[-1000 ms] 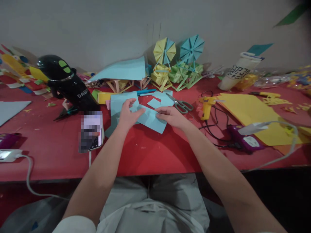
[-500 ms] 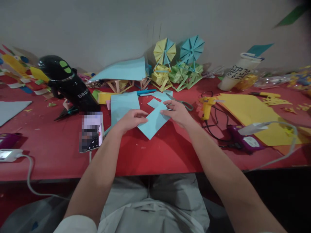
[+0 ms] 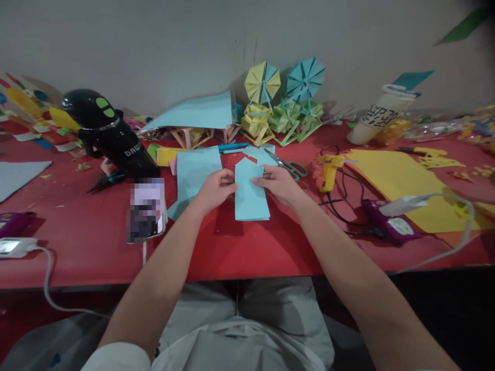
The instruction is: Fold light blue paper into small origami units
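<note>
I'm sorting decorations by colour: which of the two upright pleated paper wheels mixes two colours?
The left wheel, nearer the black bottle: it is part yellow, part blue, whereas the right wheel is blue throughout.

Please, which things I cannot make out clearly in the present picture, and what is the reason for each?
All in the head view:
- Phone screen: mostly covered by pixel blocks.
- Some fingertips of the right hand: hidden by the held paper.
- Purple object: cut off by the left edge.
- Writing on the cup: too small and blurred to read.
- Tops of the paper frames at the back: covered by a blue sheet.
</note>
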Available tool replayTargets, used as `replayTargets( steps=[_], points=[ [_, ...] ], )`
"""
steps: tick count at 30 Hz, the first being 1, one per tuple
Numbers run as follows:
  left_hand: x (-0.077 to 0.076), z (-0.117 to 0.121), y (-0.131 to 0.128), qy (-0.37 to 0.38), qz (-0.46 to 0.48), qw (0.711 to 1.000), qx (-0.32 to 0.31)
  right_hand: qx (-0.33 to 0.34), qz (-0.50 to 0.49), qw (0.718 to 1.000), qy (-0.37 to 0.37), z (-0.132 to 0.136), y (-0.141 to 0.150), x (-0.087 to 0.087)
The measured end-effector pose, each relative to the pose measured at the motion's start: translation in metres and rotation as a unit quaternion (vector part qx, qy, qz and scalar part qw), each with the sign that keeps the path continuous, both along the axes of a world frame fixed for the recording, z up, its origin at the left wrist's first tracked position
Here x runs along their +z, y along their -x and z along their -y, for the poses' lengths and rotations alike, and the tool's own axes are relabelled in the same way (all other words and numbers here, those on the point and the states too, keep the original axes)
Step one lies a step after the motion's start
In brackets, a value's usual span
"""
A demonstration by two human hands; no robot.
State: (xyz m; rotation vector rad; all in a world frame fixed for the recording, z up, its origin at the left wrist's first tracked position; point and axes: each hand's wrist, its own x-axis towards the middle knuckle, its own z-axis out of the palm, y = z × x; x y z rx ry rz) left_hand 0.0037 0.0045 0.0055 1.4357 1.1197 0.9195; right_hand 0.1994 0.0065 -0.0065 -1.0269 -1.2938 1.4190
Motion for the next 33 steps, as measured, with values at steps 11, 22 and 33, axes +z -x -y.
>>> replayTargets(
  steps=[11, 22, 33],
  points=[
    [0.006, -0.002, -0.002, 0.092, 0.133, 0.986, 0.041, 0.019, 0.155, 0.962, -0.225, 0.003, -0.004, 0.007],
    [0.002, 0.002, -0.001, -0.003, 0.044, 0.999, 0.028, 0.048, 0.143, 0.983, -0.104, 0.004, -0.001, 0.006],
    [0.006, 0.0, -0.003, 0.143, 0.091, 0.983, 0.067, 0.01, 0.158, 0.984, -0.088, -0.001, -0.002, -0.001]
  ],
)
